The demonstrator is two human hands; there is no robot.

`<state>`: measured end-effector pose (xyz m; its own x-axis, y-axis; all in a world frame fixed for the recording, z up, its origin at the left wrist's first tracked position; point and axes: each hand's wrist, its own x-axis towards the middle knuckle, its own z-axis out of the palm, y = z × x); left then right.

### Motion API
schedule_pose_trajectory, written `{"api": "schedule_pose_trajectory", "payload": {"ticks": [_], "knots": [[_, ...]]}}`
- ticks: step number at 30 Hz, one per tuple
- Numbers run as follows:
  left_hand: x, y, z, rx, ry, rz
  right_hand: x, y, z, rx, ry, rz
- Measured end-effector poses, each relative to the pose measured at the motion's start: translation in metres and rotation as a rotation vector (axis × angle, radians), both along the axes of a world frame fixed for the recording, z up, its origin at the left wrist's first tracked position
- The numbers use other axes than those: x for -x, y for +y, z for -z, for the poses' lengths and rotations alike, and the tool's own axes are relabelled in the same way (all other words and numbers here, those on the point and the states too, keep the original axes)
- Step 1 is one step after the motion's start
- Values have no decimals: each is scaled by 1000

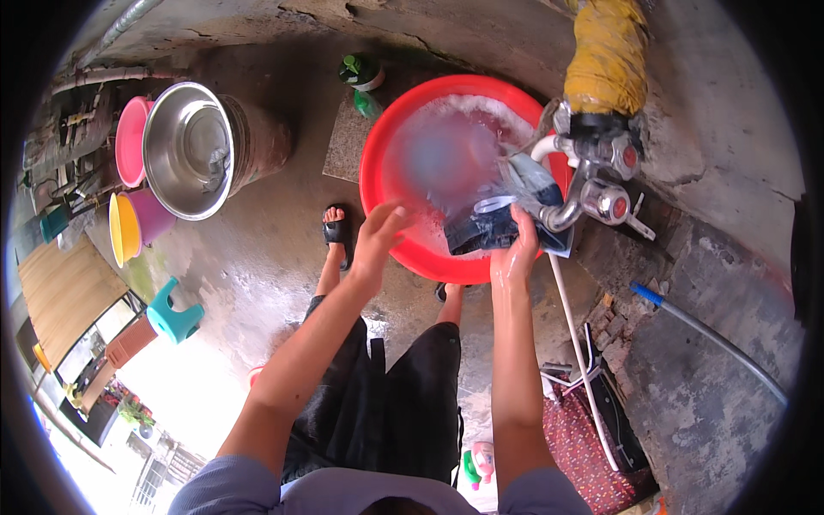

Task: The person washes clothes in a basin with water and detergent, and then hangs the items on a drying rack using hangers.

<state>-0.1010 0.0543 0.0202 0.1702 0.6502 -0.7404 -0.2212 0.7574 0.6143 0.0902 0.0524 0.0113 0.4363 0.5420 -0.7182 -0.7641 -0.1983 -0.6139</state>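
The dark wet garment (491, 230) hung over the near right rim of the red basin (378, 184), half in the sudsy water, bunched with its long axis running left to right along the rim. The right hand (515, 251) was on it, fingers clamped over the cloth's near edge, plainly the nearer hand. The left hand (378, 236) hovered at the basin's near left rim, fingers spread apart, holding nothing; the cloth lay to its right. Just past the garment, the metal tap (596, 193) stuck out from the wall under a yellow-wrapped pipe (608, 56). Out on the wet concrete floor (257, 257), a steel bowl (184, 150) stood well to the left, a teal stool (174, 311) nearer the person.
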Motion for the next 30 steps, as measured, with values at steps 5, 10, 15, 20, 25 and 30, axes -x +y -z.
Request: {"api": "schedule_pose_trajectory", "payload": {"ticks": [5,10,15,20,25,30], "knots": [[-48,8,42,470,-511,-257,16,-22,-50,-178,358,65],[-82,16,123,12,-573,-470,-1,-122,-64,120,483,-284],[-87,45,99,318,-409,-101,-85,-130,-95,287,-643,-980],[-114,17,100,-215,55,128,-71,33,-211,-290,-1850,-1094],[-92,-12,91,-222,-56,348,-39,58,-221,-89,-2021,-1301],[-69,-35,53,-289,-126,294,10,63,-221,239,-1775,-1074]]}}
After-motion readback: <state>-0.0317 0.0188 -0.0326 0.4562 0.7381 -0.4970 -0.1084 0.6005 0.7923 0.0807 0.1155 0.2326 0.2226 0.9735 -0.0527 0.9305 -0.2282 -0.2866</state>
